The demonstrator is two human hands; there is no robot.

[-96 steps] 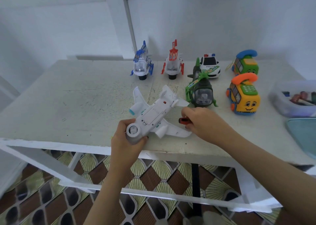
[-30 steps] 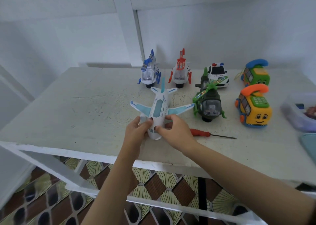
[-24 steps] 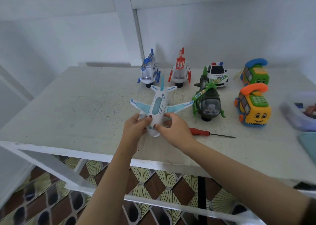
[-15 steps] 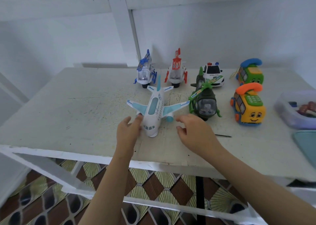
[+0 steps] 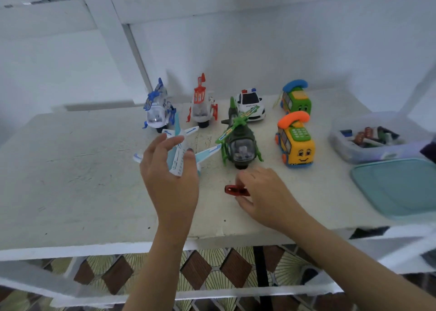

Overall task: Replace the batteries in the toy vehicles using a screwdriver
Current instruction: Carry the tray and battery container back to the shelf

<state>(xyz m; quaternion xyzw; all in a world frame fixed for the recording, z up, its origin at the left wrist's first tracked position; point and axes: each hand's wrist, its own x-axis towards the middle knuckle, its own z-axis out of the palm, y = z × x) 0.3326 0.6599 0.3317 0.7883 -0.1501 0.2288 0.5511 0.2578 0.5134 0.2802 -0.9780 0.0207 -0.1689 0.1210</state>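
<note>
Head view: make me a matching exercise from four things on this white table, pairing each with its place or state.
Things:
1. white-and-teal toy airplane
2. red-handled screwdriver
3. dark green toy helicopter
4. clear plastic tub

Places or states:
A. pinched by the right hand
B. far right, behind the teal lid
C. partly hidden by the open left hand
D. next to the yellow toy bus with the orange handset

Pairs: 1-C, 2-A, 3-D, 4-B.
</note>
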